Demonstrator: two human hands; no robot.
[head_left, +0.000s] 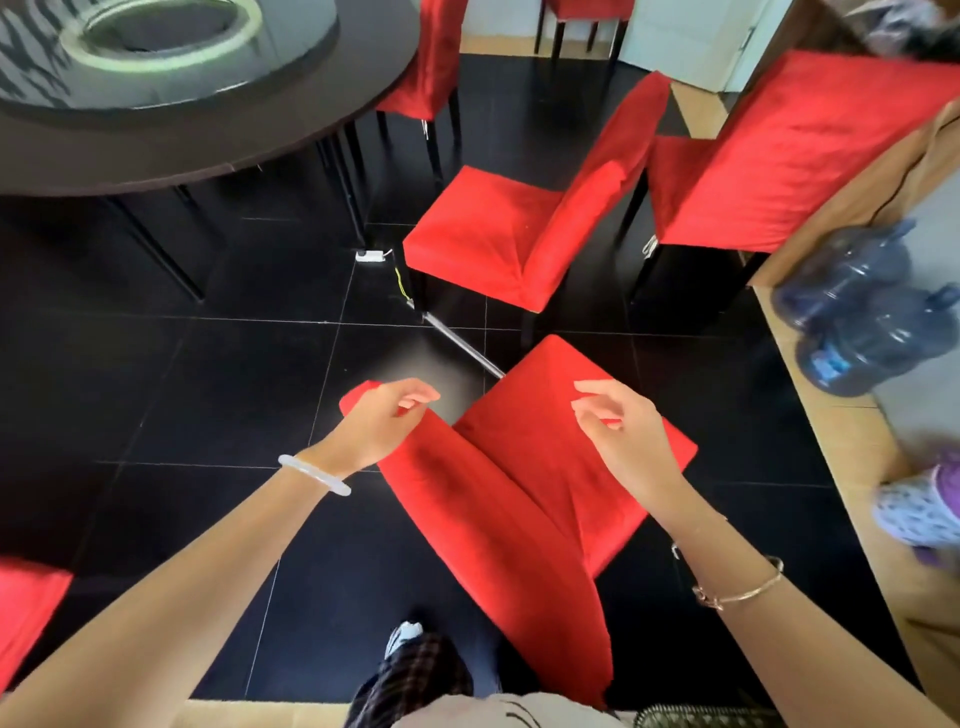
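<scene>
My left hand (384, 421) grips rounded corner of soft, velvety red chair cover (493, 530), I think. My right hand (618, 426) loosely curled above flat square seat (545, 467), holding nothing.

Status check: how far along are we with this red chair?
Done: the near chair wears its red cover over seat and back. In hand: the left hand is at the back's far corner, grip unclear; the right hand hovers above the seat, holding nothing. Left, probably: placing it with the other covered chairs by the round table.
</scene>
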